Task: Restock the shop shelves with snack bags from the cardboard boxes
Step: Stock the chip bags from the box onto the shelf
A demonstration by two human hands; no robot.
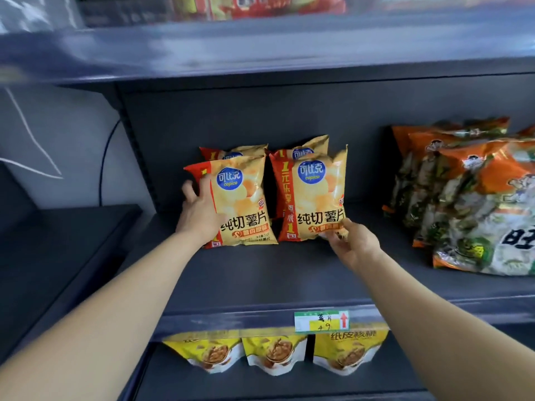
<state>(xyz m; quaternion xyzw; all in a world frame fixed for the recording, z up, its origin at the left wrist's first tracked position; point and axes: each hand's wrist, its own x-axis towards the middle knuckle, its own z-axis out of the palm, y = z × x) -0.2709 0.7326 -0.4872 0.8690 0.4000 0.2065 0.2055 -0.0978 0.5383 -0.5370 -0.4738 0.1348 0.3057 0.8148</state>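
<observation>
1. Gripping the left edge of the left front chip bag [243,198], the left hand [199,209] has its fingers [188,191] spread and curled round the bag's side, with the palm against the front near the lower left.
2. The right hand [354,244] pinches the lower right corner of the right front chip bag [314,195], thumb on the front of the corner and the other fingers curled beneath it.
3. Both bags stand upright side by side on the middle shelf [260,273], just apart from each other.
4. Two rear chip bags [304,150] of the same kind stand right behind them.
5. Large orange-and-white snack bags [463,198] lean in a stack at the right of the same shelf, well apart from the chip bags.
6. A price label [321,321] sits on the shelf's front edge, and yellow pouches [275,353] hang below it.
</observation>
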